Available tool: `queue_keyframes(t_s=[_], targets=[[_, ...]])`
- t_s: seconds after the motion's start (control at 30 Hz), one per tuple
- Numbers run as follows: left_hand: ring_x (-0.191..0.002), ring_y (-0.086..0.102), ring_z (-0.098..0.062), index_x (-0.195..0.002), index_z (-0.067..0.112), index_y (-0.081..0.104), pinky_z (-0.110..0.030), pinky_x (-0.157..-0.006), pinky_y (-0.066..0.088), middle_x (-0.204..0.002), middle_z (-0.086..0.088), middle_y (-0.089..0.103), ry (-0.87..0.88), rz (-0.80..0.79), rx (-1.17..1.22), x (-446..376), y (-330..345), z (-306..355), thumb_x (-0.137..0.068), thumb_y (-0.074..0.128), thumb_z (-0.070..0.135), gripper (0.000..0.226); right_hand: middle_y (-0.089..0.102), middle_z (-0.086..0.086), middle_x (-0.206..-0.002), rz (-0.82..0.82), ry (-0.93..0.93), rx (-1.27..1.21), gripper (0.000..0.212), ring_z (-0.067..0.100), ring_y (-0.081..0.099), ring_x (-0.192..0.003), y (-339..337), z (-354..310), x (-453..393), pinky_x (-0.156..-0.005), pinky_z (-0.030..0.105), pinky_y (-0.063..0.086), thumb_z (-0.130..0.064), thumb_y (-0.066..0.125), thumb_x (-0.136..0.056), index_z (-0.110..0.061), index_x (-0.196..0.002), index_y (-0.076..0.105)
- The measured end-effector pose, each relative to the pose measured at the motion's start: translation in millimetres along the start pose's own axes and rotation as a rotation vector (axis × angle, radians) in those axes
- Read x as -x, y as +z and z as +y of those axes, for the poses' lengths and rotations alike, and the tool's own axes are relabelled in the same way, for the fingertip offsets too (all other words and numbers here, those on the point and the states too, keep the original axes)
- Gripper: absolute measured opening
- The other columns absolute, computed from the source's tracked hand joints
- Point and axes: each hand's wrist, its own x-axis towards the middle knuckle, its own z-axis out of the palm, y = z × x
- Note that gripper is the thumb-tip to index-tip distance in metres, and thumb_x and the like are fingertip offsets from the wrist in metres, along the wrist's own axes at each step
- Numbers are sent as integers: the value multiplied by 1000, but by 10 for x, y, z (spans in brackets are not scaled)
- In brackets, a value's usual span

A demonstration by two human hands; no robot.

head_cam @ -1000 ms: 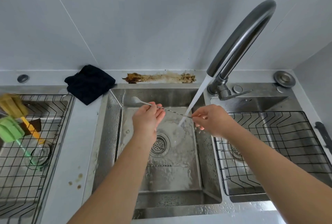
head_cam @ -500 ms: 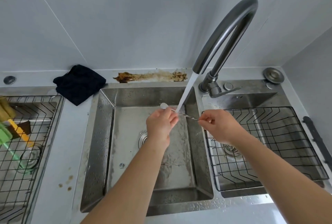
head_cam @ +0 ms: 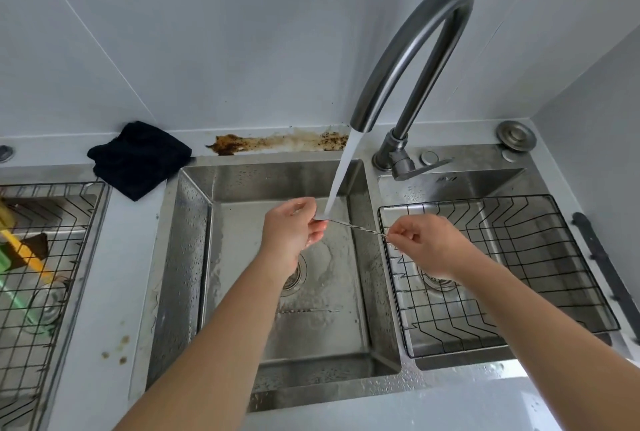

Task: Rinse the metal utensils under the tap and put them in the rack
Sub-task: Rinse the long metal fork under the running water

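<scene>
A thin metal spoon with a twisted handle (head_cam: 360,227) stretches level over the middle sink basin (head_cam: 242,188). My left hand (head_cam: 292,230) grips its bowl end, which is hidden in the fingers. My right hand (head_cam: 424,243) pinches the far end of the handle. Water from the curved tap (head_cam: 412,50) falls on the spoon right beside my left fingers. The black wire rack (head_cam: 519,257) sits in the right basin, under my right hand, with nothing in it.
A second wire rack (head_cam: 52,275) at the left holds a yellow brush and green items. A black cloth (head_cam: 138,157) lies on the counter behind it. A brown stain marks the ledge behind the sink. A sink plug (head_cam: 516,136) rests at the back right.
My left hand slid along the spoon towards the right until its bowl end vanished in my fingers. The stream now lands beside my left fingers. The camera shifted slightly.
</scene>
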Motion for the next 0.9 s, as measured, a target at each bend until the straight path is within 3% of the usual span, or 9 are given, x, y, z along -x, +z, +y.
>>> queue_keyframes(t_s=[0.13,0.2,0.33,0.5,0.6,0.77,0.9], targets=[[-83,71,-18,-109,7,70,-29,-78,58,-90,-7,74,137,-100,-248,-23,-170,18,-90,67,15,21,69,-7,-83,-27,-5,5,13,-4,45,-45,46,-7,-24,-47,12,31,-32,53,-96,-28,-95,66],[-85,73,-15,-99,17,73,-29,-82,58,-90,-1,75,218,-163,-420,-31,-280,35,-87,70,17,13,70,-6,-80,-46,-4,-20,10,-4,46,-40,68,-22,-33,-46,12,33,-33,54,-95,-30,-91,63],[-75,70,-12,-82,29,70,-33,-81,59,-81,1,74,318,-175,-622,-48,-470,93,-88,69,25,7,66,-10,-86,-98,-56,-2,3,-2,60,-71,92,-86,-50,-63,15,43,-30,61,-92,-31,-88,61],[-76,69,-16,-87,14,72,-38,-84,58,-83,-5,74,300,-138,-710,-36,-657,133,-89,67,26,13,63,-11,-88,-67,-72,90,8,7,61,-82,135,-130,-85,-76,21,50,-21,65,-90,-26,-96,66],[-78,71,-12,-88,20,75,-35,-83,58,-82,3,75,360,-133,-761,-30,-773,142,-87,69,26,8,65,-9,-90,-51,-70,128,8,11,63,-85,157,-156,-111,-81,28,54,-23,63,-91,-26,-97,67],[-81,66,-5,-101,25,74,-13,-71,48,-91,10,71,547,-204,-965,21,-905,202,-82,75,26,19,68,-7,-91,-33,-91,107,9,13,64,-85,212,-261,-161,-83,31,55,-24,63,-91,-25,-97,70],[-76,63,-6,-89,19,75,-20,-69,49,-83,6,70,650,-239,-1132,11,-1031,194,-82,75,22,8,64,-10,-88,-73,-100,103,10,11,63,-86,302,-378,-194,-83,27,52,-23,63,-92,-23,-99,71]])
